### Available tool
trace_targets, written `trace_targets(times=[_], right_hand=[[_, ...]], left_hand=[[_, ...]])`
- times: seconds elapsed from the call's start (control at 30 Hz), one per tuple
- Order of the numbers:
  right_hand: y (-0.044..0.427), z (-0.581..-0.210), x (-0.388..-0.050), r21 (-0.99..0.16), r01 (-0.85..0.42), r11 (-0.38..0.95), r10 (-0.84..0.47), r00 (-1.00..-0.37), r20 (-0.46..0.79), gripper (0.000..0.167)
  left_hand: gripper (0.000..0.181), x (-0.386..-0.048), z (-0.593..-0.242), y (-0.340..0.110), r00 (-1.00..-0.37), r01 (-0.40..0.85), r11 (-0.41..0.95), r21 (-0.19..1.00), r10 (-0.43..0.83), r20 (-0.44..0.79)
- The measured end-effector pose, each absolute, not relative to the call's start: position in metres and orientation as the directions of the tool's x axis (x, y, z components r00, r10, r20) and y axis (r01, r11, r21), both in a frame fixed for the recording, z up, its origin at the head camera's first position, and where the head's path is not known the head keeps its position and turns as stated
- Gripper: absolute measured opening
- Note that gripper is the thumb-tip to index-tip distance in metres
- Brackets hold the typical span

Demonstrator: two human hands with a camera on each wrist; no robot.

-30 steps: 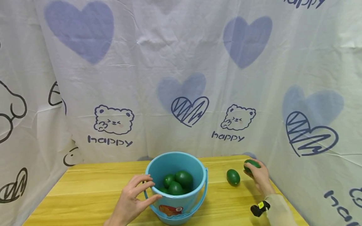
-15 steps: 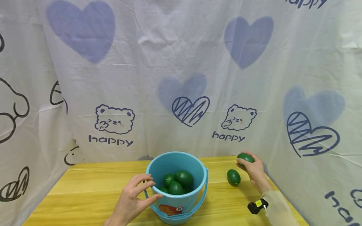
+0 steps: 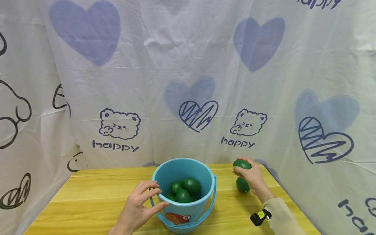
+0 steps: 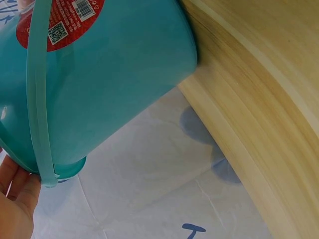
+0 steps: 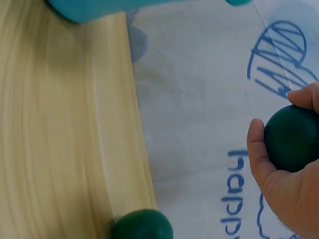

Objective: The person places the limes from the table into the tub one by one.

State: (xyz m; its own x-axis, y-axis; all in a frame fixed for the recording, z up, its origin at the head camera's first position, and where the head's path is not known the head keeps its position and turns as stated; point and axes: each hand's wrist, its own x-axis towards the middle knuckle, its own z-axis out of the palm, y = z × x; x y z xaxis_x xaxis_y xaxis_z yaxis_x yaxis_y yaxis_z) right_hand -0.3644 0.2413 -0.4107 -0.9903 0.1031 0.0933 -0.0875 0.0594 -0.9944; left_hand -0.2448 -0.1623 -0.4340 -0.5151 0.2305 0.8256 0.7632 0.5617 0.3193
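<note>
A light-blue bucket (image 3: 202,204) stands upright on the wooden table, holding several smooth dark-green avocados (image 3: 191,185). My left hand (image 3: 136,207) holds its left rim, fingertips over the edge and thumb on the outer front side. In the left wrist view, those fingers (image 4: 29,191) touch the rim beside the handle. My right hand (image 3: 254,178) grips one avocado (image 3: 242,164) between thumb and fingers, raised above the table to the right of the bucket. Another avocado (image 3: 242,186) lies on the table just below that hand.
The yellow wood-grain table (image 3: 97,195) ends at a white curtain (image 3: 152,81) printed with hearts and bears, which also runs along both sides. The bucket's handle (image 3: 212,199) hangs down at the front. A small black device (image 3: 259,217) sits on the right wrist.
My right hand has moved left toward the bucket, carrying the avocado from the table's right edge to above the other loose avocado. My left hand and the bucket have stayed in place.
</note>
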Motion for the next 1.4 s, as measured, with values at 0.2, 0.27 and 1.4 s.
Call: trace_targets(times=[0.2,0.27,1.4], right_hand=[[0.225,-0.406,-0.358,-0.982,-0.093,0.162,0.069,-0.992,0.105,0.055],[0.219,-0.404,-0.356,-0.979,-0.106,0.173,0.056,-0.992,0.117,0.055],[0.164,-0.362,-0.334,-0.924,-0.276,0.263,-0.203,-0.953,0.227,0.063]], left_hand=[[0.034,-0.243,-0.435,-0.162,-0.521,0.757,0.570,0.320,0.230,0.822],[0.034,-0.243,-0.435,-0.162,-0.524,0.755,0.572,0.321,0.231,0.820],[0.033,-0.246,-0.434,-0.161,-0.495,0.770,0.563,0.299,0.233,0.837]])
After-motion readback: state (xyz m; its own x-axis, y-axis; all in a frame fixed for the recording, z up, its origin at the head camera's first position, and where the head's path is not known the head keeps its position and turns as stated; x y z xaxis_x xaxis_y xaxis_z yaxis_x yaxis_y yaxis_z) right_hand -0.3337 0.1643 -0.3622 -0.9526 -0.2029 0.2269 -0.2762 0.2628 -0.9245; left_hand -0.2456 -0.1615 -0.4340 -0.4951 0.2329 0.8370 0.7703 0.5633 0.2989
